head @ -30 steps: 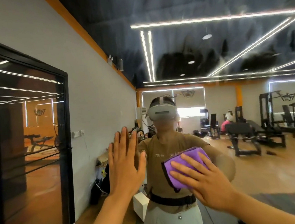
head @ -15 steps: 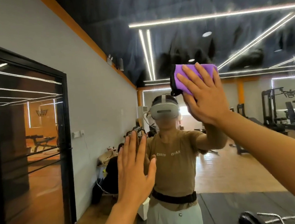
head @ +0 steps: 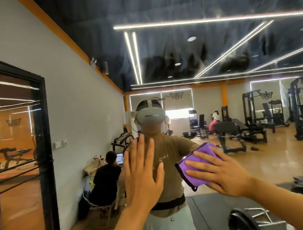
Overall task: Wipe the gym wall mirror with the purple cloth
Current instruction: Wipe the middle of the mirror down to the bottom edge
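The gym wall mirror [head: 214, 46] fills most of the head view and shows hazy streaks over the reflected dark ceiling. My right hand [head: 222, 176] presses the folded purple cloth [head: 202, 150] flat against the glass at chest height, fingers spread and straight over it. My left hand [head: 142, 175] lies flat on the mirror to the left of the cloth, fingers straight and pointing up. My reflection, wearing a headset, stands behind both hands.
A black-framed glass door [head: 45, 159] stands in the grey wall at the left. The mirror reflects a seated person at a laptop [head: 106, 178], gym machines [head: 256, 121] on a wooden floor, and a weight plate [head: 246, 221] at the bottom right.
My right hand has swept the cloth down the glass from above head height to chest height, further right. My left hand has stayed flat on the mirror.
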